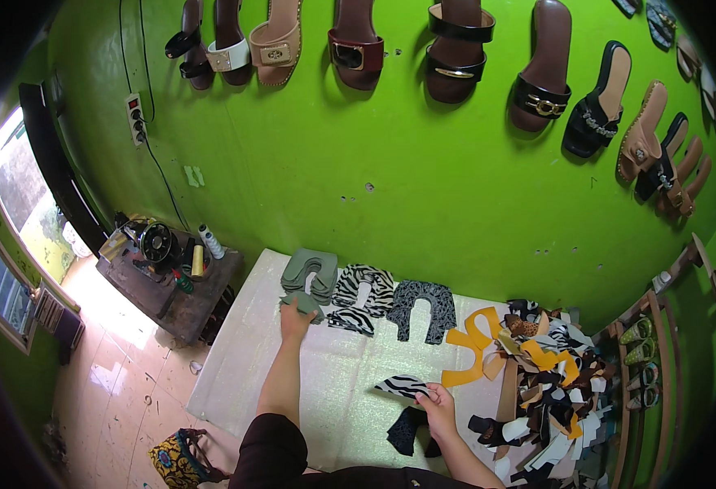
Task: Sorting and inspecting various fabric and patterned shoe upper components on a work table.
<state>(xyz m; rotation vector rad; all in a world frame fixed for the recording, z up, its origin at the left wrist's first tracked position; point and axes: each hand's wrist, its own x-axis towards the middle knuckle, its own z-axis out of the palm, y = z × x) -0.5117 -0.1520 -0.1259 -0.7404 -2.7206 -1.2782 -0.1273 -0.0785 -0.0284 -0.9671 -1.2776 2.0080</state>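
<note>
On the white-covered table, my left hand [296, 319] reaches to the far left side, its thumb and fingers closed about the near edge of a small grey-green cut piece [302, 306]. Just beyond lies a stack of U-shaped grey-green pieces [293, 273]. My right hand [437, 403] pinches a zebra-print piece [401, 385] above the table. Under that hand lies a dark patterned piece [403, 430], partly covered by my wrist. Zebra-print U shapes [378, 281], a smaller zebra-print pile [350, 321] and black-and-grey patterned U shapes [437, 306] rest along the back.
Yellow cut-outs [465, 363] and a heap of mixed scraps [566, 391] cover the table's right side. A sewing machine [156, 243] stands on a bench at left. Sandals [453, 69] hang on the green wall. A wooden rack [628, 399] stands at right, a patterned bag [180, 458] lower left.
</note>
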